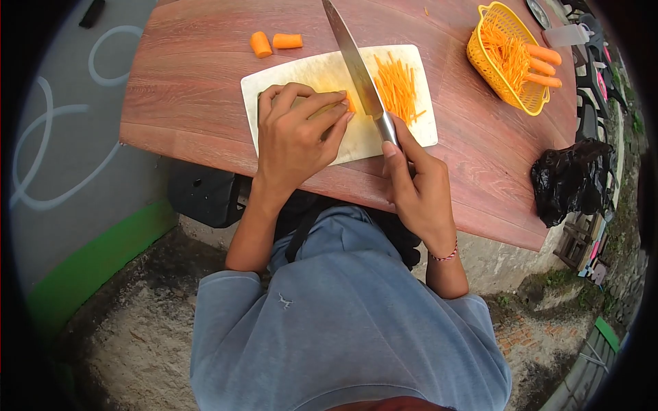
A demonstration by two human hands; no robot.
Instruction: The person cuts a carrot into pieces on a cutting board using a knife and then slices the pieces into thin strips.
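Note:
My right hand (419,190) grips the handle of a large knife (356,68), whose blade points up and away over the cutting board. The white cutting board (288,74) lies near the table edge. My left hand (303,127) rests on the board with bent fingers, pressing an orange carrot piece (350,101) that is mostly hidden under the fingertips. Right of the blade is a pile of thin carrot strips (399,88). Two short carrot chunks, one (260,44) beside the other (287,41), lie on the table beyond the board.
A yellow basket (510,93) at the upper right of the wooden table (199,82) holds carrot strips and several whole carrots. Near it are a clear bottle (565,35) and part of a metal item (539,12). A black plastic bag (572,179) sits at the right edge.

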